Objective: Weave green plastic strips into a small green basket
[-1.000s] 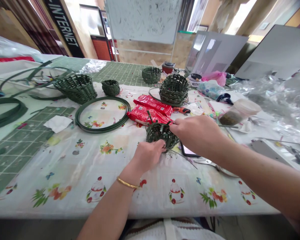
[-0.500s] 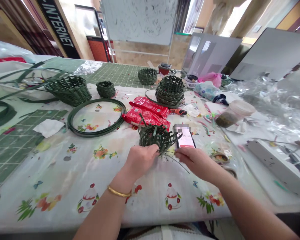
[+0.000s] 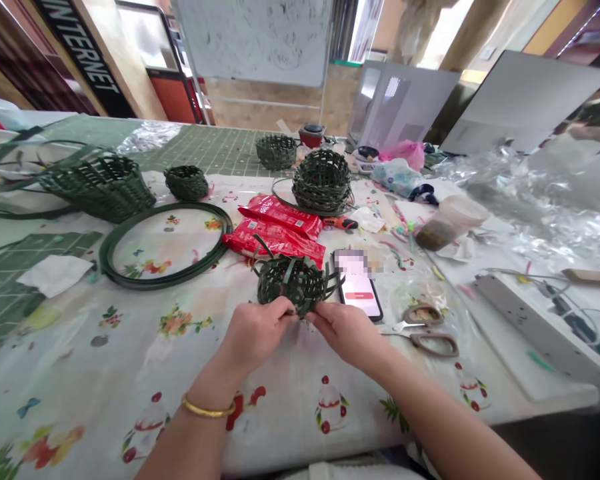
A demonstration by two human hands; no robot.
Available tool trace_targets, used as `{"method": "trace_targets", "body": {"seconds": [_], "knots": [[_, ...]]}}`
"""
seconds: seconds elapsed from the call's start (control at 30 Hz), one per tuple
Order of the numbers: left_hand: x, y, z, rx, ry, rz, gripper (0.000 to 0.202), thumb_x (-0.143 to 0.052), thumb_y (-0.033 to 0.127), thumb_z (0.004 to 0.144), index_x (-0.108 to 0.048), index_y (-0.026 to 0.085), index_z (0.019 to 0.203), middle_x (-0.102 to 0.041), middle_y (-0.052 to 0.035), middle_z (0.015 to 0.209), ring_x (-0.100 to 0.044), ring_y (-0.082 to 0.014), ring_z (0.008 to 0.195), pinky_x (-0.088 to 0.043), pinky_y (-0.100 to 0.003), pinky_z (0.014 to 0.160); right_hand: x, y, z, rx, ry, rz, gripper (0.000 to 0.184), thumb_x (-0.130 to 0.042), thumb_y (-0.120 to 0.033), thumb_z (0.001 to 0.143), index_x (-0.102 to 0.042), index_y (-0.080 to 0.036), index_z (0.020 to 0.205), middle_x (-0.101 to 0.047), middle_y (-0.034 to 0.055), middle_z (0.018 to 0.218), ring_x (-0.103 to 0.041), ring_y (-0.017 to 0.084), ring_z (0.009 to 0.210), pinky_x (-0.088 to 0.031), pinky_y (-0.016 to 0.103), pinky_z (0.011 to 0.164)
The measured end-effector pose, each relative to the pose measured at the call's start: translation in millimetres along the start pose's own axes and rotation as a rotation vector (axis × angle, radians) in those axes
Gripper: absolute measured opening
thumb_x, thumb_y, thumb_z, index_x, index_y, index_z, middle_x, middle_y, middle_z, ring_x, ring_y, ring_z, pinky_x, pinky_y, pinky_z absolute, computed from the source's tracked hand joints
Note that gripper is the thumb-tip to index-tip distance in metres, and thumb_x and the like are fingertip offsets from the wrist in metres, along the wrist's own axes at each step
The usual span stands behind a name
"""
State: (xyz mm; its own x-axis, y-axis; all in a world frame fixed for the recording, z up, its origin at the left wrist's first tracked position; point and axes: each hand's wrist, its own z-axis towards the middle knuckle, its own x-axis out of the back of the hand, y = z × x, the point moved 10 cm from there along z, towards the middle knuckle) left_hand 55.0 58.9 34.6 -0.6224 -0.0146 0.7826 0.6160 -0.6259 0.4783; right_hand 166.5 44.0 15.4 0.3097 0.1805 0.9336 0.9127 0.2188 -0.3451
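Observation:
A small, half-woven dark green basket [image 3: 293, 281] with loose strip ends sticking up sits on the flowered tablecloth in front of me. My left hand [image 3: 254, 331], with a gold bangle on its wrist, grips the basket's near rim with curled fingers. My right hand [image 3: 344, 331] pinches the same near rim from the right. A phone [image 3: 359, 285] with a lit screen lies just right of the basket.
Scissors [image 3: 425, 329] lie right of the phone. Red packets [image 3: 275, 231], a coil of green strip [image 3: 161, 243], several finished green baskets [image 3: 323, 179] and a lidded jar [image 3: 446, 221] lie further back. A white power strip [image 3: 530, 333] sits at the right.
My right hand came off the basket's far side, drew back toward me and now pinches the near rim. The phone and scissors it had covered are uncovered. The basket has shifted slightly nearer.

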Motion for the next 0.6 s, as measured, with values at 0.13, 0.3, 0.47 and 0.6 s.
{"method": "trace_targets", "body": {"seconds": [0.13,0.3,0.47,0.6], "knots": [[-2.6,-4.0,-1.1,0.086,0.013,-0.246,0.007,-0.056,0.017,0.081,-0.059,0.018,0.075,-0.073,0.0000,0.089,-0.060,-0.0068,0.049,-0.045,-0.018,0.052,2.4,2.5,-2.1,-0.007,0.039,0.010,0.034,-0.036,-0.036,0.094,-0.053,-0.019,0.070,-0.061,0.0009,0.061,-0.056,0.012,0.057,-0.024,0.023,0.051],[-21.0,-23.6,-6.6,0.456,-0.018,-0.582,0.006,-0.059,0.022,0.076,-0.055,0.018,0.074,-0.070,0.0013,0.083,-0.043,-0.0031,0.033,-0.037,-0.018,0.035,4.5,-2.0,2.1,-0.022,0.032,-0.016,0.034,-0.036,-0.035,0.093,-0.054,-0.018,0.071,-0.064,0.0024,0.065,-0.059,0.014,0.061,-0.023,0.024,0.051],[-19.1,-27.8,-6.0,0.536,0.008,-0.602,0.015,-0.062,0.026,0.074,-0.060,0.020,0.087,-0.066,0.0038,0.071,-0.052,-0.0073,0.045,-0.040,-0.018,0.041,2.4,-9.2,5.3,0.001,0.009,-0.058,0.029,-0.034,-0.032,0.094,-0.055,-0.018,0.078,-0.066,0.0036,0.071,-0.061,0.015,0.064,-0.023,0.025,0.052],[7.5,-23.0,-5.1,0.426,0.197,-0.361,0.006,-0.062,0.025,0.074,-0.062,0.019,0.074,-0.065,0.0032,0.062,-0.057,-0.0100,0.055,-0.044,-0.019,0.055,-1.5,-9.1,1.6,0.036,0.035,-0.007,0.031,-0.031,-0.034,0.095,-0.053,-0.019,0.080,-0.065,0.0016,0.070,-0.060,0.014,0.063,-0.024,0.024,0.052]]}}
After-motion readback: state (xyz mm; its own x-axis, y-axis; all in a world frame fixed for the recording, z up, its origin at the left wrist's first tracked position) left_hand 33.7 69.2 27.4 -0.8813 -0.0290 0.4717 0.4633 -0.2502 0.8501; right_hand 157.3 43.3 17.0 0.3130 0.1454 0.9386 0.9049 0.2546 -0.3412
